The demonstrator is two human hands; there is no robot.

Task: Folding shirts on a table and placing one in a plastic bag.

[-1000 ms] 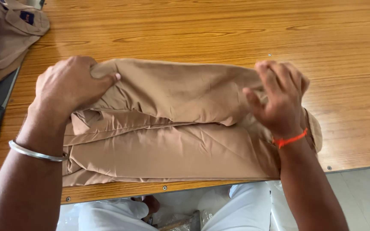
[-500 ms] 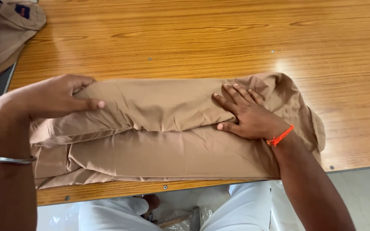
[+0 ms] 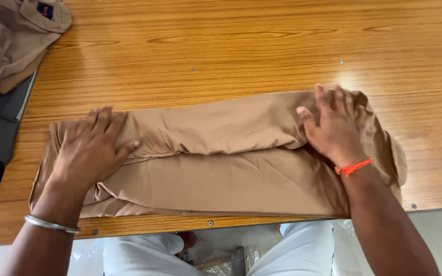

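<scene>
Wooden tabletop (image 3: 241, 41), glossy and orange-grained, carries a folded tan garment (image 3: 221, 168) along its near edge. Left hand (image 3: 90, 148) lies flat and spread on the garment's left end; right hand (image 3: 336, 125) presses open-palmed on the bunched right end, gripping nothing. More tan clothing (image 3: 6, 36) sits at the far left corner. Uneven pressure could let the rumpled right end spring open or slide off the near edge.

The table (image 3: 241, 46) lay bare beyond the folded brown cloth (image 3: 221, 163), open to its far edge and far right corner. A heap of brown clothes (image 3: 11, 41) blocked the far left corner. The cloth filled the near edge.
</scene>
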